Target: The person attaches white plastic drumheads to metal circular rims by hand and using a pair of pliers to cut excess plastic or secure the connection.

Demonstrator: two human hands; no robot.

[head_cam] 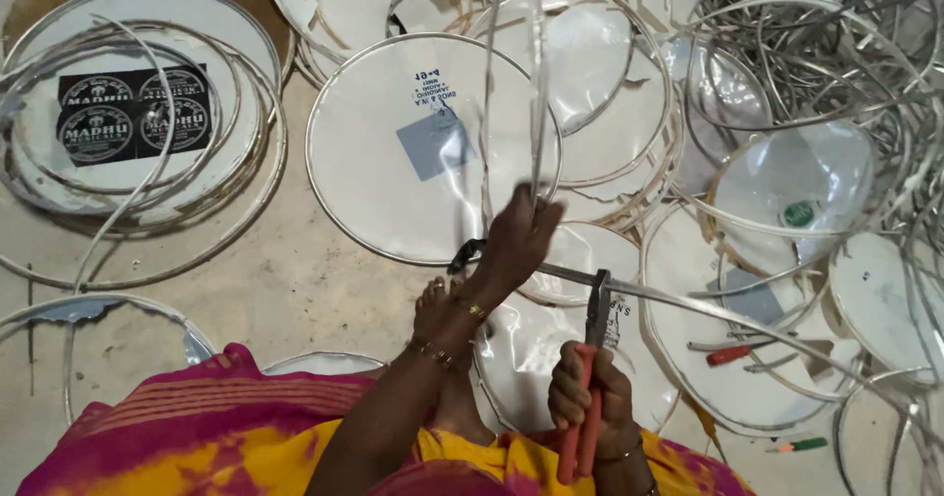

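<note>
Here, from the head camera, we see our left hand (pixel 518 237) closed around a thin metal hoop (pixel 536 83) that stands upright from the floor toward the top edge. Our right hand (pixel 590 393) has its fingers wrapped tight on the red handles of a pair of pliers (pixel 590 358), whose jaws bite a flat metal strip (pixel 708 309) running out to the right. A bare foot (pixel 433 304) rests just below the left wrist.

Beyond the hands lies a round white drum skin (pixel 393 162) bearing a grey square patch near its middle with small blue print above it. To the far left another drum head (pixel 138 93) carries a black rectangular label with four round emblems. At the right a clear skin shows a small green round sticker (pixel 797 213). A tangle of loose metal rings (pixel 836 44) fills the upper right, and a red-handled tool (pixel 733 352) lies on a skin near the strip.
</note>
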